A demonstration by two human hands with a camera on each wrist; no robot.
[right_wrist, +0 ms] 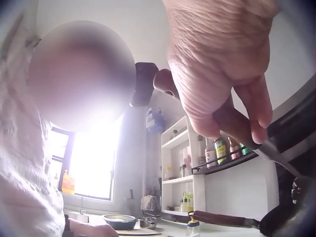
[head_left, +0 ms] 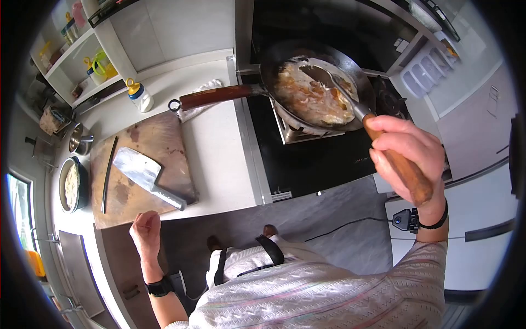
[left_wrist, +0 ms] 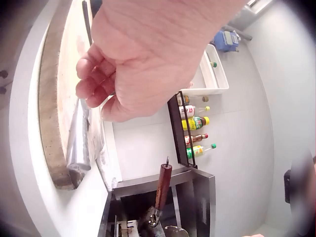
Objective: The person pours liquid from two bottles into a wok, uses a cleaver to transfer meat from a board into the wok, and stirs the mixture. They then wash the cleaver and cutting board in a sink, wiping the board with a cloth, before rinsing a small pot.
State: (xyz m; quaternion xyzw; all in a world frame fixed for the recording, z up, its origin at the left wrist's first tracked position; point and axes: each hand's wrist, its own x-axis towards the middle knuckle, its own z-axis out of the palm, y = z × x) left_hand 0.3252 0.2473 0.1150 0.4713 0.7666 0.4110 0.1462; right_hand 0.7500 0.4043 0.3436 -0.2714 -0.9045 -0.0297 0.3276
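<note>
My right hand [head_left: 408,153] grips the wooden handle of a metal spatula [head_left: 359,107], its head down in the wok [head_left: 364,82] on the stove. Pale and orange-brown food [head_left: 312,98] covers the wok's bottom. My left hand [head_left: 147,233] hangs by the near edge of the wooden cutting board [head_left: 164,137], fingers loosely curled, holding nothing. Close to that hand, a cleaver [head_left: 139,167] lies on the board with its handle toward me. A thin dark stick [head_left: 109,172] lies left of the blade. The wok's brown handle [head_left: 219,97] points left over the counter.
A bowl of pale food [head_left: 71,183] and a small metal pot [head_left: 79,140] stand left of the board. Behind it are a blue-and-yellow-capped jar [head_left: 141,98] and a crumpled cloth [head_left: 203,93]. Sauce bottles [left_wrist: 195,123] fill a wall rack. A cable [head_left: 350,225] runs from my right wrist.
</note>
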